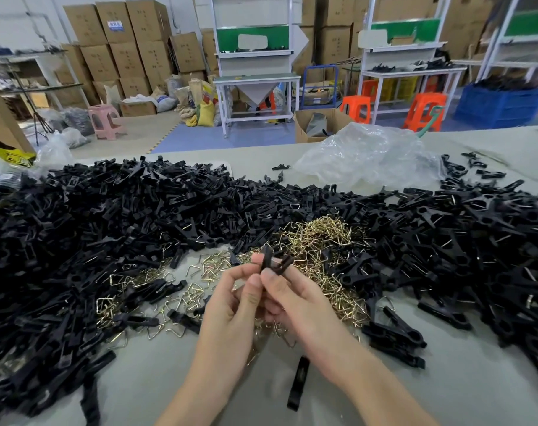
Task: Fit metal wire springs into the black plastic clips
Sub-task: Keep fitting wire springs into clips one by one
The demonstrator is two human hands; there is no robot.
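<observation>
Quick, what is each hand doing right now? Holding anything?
Left hand: fingers curled, pinching the black clip.
Right hand: gripping the same clip.

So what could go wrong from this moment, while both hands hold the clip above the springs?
The left hand and right hand pinch the black clip only with fingertips; it might slip and fall. The wire springs lie tangled, so lifting one might drag others along. The loose black piece by the right forearm could get swept aside.

No text can be read: the blue label (pixel 115 26) on a box (pixel 120 10) and the yellow pack (pixel 14 156) (both blurred).
</observation>
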